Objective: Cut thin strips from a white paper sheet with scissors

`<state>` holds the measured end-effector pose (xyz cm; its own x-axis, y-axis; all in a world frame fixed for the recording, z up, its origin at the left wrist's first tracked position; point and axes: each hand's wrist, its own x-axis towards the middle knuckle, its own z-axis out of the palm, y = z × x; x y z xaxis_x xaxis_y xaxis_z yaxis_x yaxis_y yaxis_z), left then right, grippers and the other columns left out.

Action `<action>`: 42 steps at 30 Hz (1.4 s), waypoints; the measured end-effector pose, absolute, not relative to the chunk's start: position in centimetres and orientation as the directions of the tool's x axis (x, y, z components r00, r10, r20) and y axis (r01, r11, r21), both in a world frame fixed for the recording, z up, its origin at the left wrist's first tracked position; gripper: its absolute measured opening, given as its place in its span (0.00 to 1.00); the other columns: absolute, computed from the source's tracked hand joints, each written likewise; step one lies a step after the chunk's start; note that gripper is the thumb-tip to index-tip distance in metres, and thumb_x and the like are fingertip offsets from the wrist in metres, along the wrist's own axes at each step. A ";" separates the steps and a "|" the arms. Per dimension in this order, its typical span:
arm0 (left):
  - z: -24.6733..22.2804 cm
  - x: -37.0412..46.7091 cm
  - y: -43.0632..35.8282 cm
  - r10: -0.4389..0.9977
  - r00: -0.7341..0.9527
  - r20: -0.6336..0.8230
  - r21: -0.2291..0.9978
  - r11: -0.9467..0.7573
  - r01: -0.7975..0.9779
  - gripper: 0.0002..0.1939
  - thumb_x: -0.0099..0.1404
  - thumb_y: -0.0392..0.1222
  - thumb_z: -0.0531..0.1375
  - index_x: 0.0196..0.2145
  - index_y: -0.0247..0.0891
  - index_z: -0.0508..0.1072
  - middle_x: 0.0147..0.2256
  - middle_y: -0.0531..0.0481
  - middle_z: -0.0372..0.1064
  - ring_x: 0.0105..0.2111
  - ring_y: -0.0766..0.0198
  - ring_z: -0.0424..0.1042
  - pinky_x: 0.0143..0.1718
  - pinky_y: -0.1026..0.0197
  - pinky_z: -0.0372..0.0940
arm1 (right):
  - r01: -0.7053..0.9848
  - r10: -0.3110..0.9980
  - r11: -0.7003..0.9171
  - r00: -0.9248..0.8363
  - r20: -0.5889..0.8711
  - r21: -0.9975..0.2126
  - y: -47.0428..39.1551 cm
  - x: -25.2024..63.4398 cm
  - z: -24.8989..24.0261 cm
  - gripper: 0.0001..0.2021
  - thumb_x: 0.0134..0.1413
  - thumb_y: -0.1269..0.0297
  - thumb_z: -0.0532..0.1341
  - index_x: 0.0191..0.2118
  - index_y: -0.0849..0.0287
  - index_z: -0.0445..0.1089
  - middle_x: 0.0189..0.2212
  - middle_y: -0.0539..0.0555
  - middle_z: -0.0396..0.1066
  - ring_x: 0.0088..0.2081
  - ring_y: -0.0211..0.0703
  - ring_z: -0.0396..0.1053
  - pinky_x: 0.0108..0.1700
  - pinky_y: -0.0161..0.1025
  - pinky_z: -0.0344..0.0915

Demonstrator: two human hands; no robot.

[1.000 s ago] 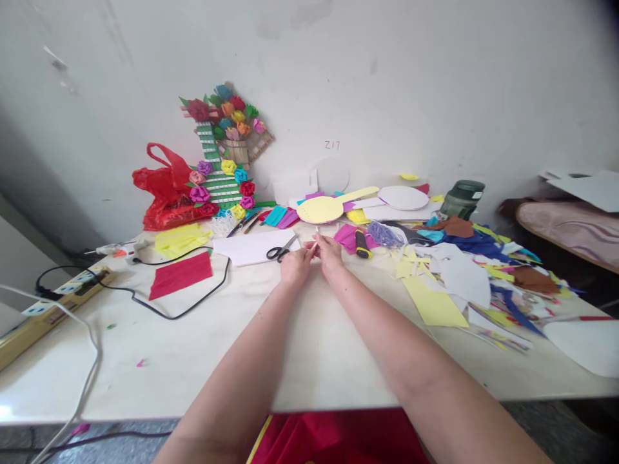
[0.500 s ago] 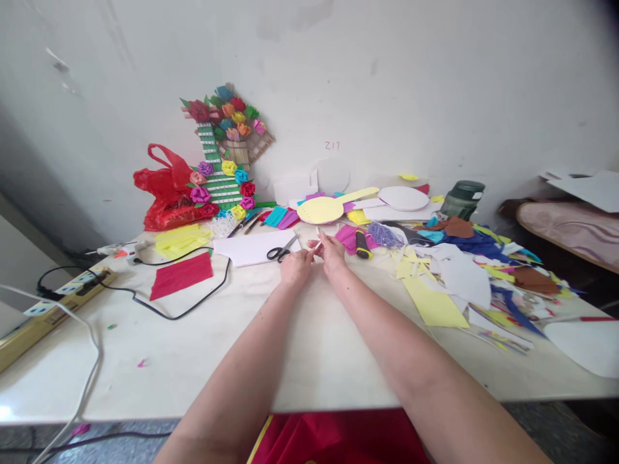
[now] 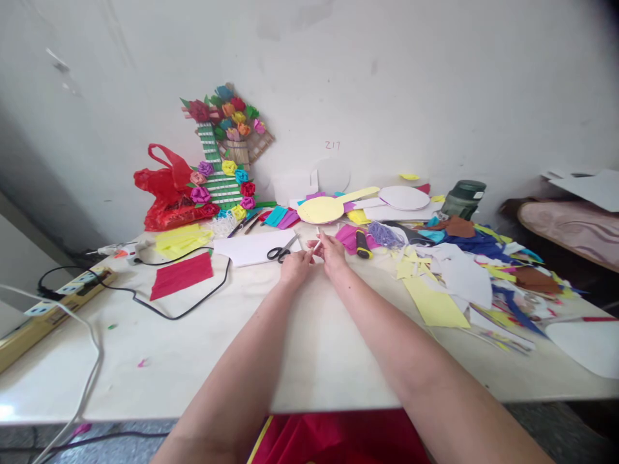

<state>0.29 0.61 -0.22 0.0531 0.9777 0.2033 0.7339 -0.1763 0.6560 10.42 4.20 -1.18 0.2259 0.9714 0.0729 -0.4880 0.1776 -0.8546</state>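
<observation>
Both my hands meet over the middle of the table. My right hand [image 3: 331, 252] is closed in a pinch on a thin white stick-like strip [image 3: 317, 244] whose tip points up. Close beside it, my left hand [image 3: 296, 266] has its fingers pressed together at the strip's lower end; whatever lies between them is too small to make out. Black-handled scissors [image 3: 282, 250] lie just left of my left hand, on a white sheet of paper [image 3: 246, 249]. A black and yellow utility knife [image 3: 362, 245] rests right of my right hand, partly over magenta paper [image 3: 346, 238].
Paper scraps [image 3: 459, 277] are heaped on the right, before a dark green bottle [image 3: 460, 200]. Paper paddle shapes [image 3: 321, 210] lie at the back. On the left are red crepe paper [image 3: 182, 276], a black cord [image 3: 167, 316], a power strip [image 3: 72, 290] and a red bag [image 3: 164, 193].
My hands stay in nearly the same place, with only a slight shift of the fingers around the white strip. Nothing else has visibly moved.
</observation>
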 end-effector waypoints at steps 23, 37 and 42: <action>-0.2 0.1 0.5 0.966 0.035 0.256 0.577 -0.181 0.797 0.25 0.64 0.53 0.42 0.26 0.38 0.73 0.27 0.47 0.71 0.31 0.61 0.69 0.33 0.64 0.58 | -0.456 0.992 0.104 0.117 0.056 -0.884 3.6 10.4 -0.6 0.09 0.45 0.62 0.60 0.28 0.63 0.63 0.16 0.51 0.70 0.16 0.36 0.66 0.20 0.33 0.64; -0.2 0.5 0.1 0.969 0.037 0.246 0.494 -0.158 0.855 0.23 0.63 0.54 0.44 0.30 0.40 0.74 0.31 0.45 0.72 0.35 0.58 0.70 0.35 0.62 0.59 | -0.460 0.975 0.137 0.220 0.036 -0.877 4.3 11.3 -1.0 0.09 0.48 0.60 0.58 0.29 0.62 0.62 0.17 0.51 0.71 0.18 0.36 0.68 0.20 0.30 0.63; -0.2 0.4 0.3 0.968 0.003 0.250 0.509 -0.134 0.850 0.27 0.63 0.55 0.41 0.30 0.40 0.74 0.32 0.44 0.72 0.35 0.59 0.69 0.36 0.62 0.59 | -0.419 0.991 0.101 0.125 0.053 -0.902 4.1 11.4 -0.9 0.11 0.45 0.59 0.60 0.30 0.63 0.65 0.16 0.51 0.70 0.16 0.35 0.66 0.19 0.31 0.63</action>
